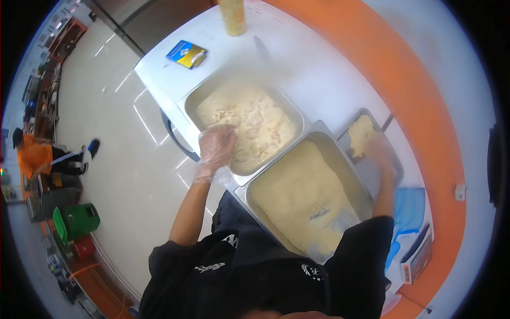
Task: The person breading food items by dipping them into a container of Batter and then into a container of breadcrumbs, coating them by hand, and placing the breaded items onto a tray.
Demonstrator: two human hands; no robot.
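My left hand (217,145), in a clear plastic glove, is over the near left rim of a steel pan (301,123) of pale batter (255,115) with lumpy pieces in it. Its fingers are curled, and whether they hold anything is hidden. My right hand (380,151) is blurred above a shallow metal tray (384,175), beside crumb-coated pieces (360,131). What it holds is unclear. A second, deep steel pan (318,129) with pale yellow breading crumbs (299,191) stands between me and the batter pan, its metal bottom showing in places.
On the white table (167,91) are a blue-and-yellow packet (186,54) and a yellowish container (233,18). Blue plastic packaging (409,207) and a box (418,259) lie at right. Across the tiled floor, a person in orange (36,155) holds a long-handled tool near a green bin (77,221).
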